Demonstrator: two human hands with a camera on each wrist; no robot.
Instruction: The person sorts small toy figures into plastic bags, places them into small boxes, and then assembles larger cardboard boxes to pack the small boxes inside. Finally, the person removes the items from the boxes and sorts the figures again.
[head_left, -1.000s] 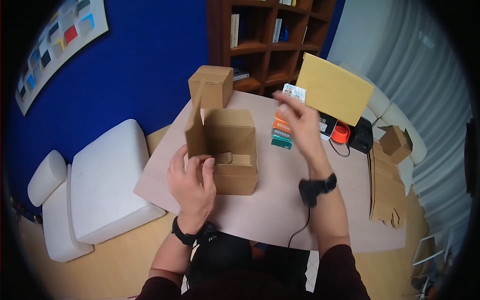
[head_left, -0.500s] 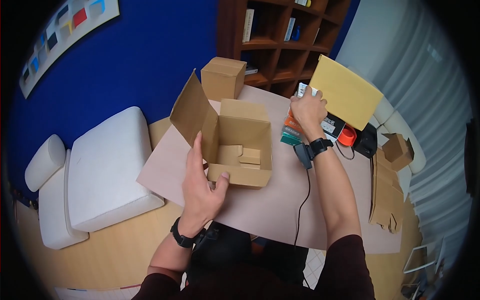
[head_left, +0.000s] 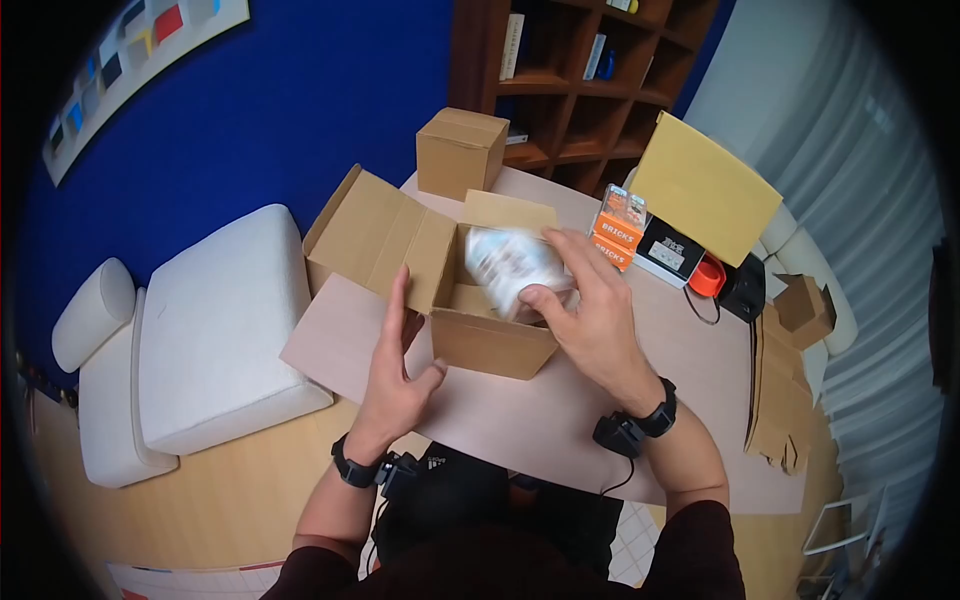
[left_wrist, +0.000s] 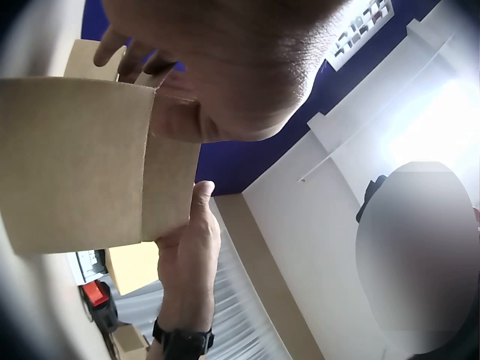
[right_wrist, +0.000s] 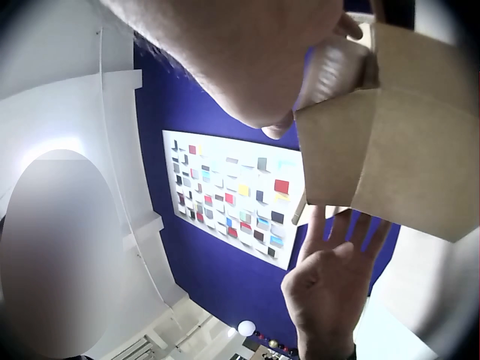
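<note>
An open cardboard box (head_left: 495, 348) stands on the table with its flaps spread. Thumb and fingers of my right hand (head_left: 598, 325) grip a small white printed package (head_left: 508, 265), tilted and blurred, at the box's mouth. In the right wrist view the package (right_wrist: 330, 71) looks shiny and partly see-through beside the box wall. My left hand (head_left: 395, 385) stays at the box's left side, its fingers straight up along the wall under the big side flap (head_left: 375, 225). Right of the box is a stack of small orange boxes marked BRICKS (head_left: 618, 232), its lower part hidden by my right hand.
A closed cardboard box (head_left: 462, 155) stands at the table's back. On the right are a yellow panel (head_left: 705, 185), a black-and-white box (head_left: 668, 250), a red round object (head_left: 708, 273) and flattened cardboard (head_left: 778, 390). A cable hangs from my right wrist camera.
My right hand reached to the stack, took the white package from its top and brought it left to the open box. The side flap has folded outward to the left.
</note>
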